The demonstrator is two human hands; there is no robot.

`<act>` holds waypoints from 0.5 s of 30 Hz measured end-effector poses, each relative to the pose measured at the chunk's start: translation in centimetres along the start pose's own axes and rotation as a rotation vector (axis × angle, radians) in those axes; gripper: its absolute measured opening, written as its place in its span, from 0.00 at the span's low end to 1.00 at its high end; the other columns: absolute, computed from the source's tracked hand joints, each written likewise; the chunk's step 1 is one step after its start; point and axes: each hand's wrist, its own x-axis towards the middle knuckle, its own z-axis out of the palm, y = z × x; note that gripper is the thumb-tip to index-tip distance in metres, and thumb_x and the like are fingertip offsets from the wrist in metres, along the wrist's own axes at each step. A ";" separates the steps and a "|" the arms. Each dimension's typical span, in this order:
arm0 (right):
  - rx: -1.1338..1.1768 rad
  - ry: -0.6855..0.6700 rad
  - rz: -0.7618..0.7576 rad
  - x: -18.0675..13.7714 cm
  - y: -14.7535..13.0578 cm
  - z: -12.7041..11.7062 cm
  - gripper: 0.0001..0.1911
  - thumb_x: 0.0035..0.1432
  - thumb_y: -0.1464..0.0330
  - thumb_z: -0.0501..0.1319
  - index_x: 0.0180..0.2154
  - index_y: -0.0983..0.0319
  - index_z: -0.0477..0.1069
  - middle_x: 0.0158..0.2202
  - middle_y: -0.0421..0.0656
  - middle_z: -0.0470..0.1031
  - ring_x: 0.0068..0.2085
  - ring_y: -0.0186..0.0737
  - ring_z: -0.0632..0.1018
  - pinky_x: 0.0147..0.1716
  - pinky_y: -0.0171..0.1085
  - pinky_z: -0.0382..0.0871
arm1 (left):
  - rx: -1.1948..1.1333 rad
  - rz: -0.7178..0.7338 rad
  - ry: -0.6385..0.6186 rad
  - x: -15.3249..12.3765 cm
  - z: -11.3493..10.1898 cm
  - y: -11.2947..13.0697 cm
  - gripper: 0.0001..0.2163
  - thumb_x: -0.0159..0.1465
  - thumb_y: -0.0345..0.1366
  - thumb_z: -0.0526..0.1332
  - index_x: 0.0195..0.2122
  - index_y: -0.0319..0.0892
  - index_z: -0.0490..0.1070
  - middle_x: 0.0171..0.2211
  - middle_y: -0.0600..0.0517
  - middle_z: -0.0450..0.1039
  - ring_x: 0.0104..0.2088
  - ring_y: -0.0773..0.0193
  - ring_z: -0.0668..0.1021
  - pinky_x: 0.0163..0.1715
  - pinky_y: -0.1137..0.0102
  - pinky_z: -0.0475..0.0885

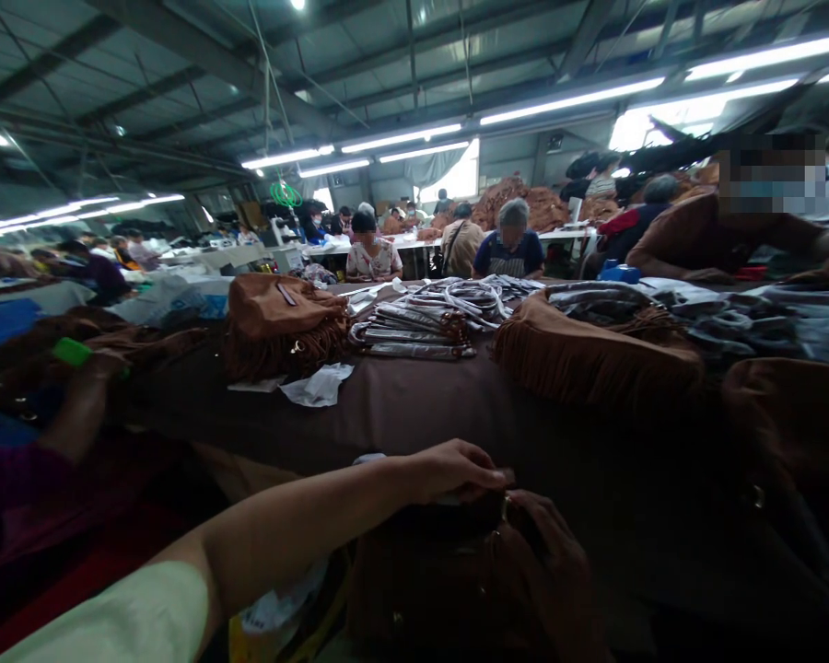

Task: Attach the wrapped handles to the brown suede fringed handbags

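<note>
So we're looking down at a brown bag [456, 571] sitting low in the centre of the frame, right under our hands. Our left hand [449, 470] comes in from the lower left along a bare forearm and rests on the bag's top edge, fingers curled down and pinched onto something there. It's too dark to say exactly what, maybe the bit by the little metal ring [504, 505]. Our right hand [545, 543] is just to the right of that, touching the same top edge, and it looks closed over the suede, though the shadow hides the fingers, so we can't swear to it. Both hands are basically on the bag, the left a touch higher in the frame. The bag's top edge runs roughly left to right between them.

Counting what's out on the bench [401, 405]: two fringed brown bags further up, one centre left [283, 322] and one centre right [594, 354], a pile of wrapped straps [428, 322] between them (too many to count), and one crumpled white wrapper [321, 385] below the left bag. At the left edge another person's hand [103, 364] holds something green [73, 351]. Several people sit at benches in the back.
</note>
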 end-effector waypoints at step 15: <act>-0.043 -0.021 0.080 -0.1 0.6 0.1 0.16 0.58 0.58 0.59 0.45 0.57 0.71 0.47 0.47 0.73 0.48 0.47 0.74 0.48 0.47 0.71 | 0.233 -0.015 0.041 0.4 0.1 -0.6 0.23 0.41 0.54 0.69 0.23 0.39 0.66 0.14 0.59 0.62 0.16 0.74 0.61 0.17 0.74 0.52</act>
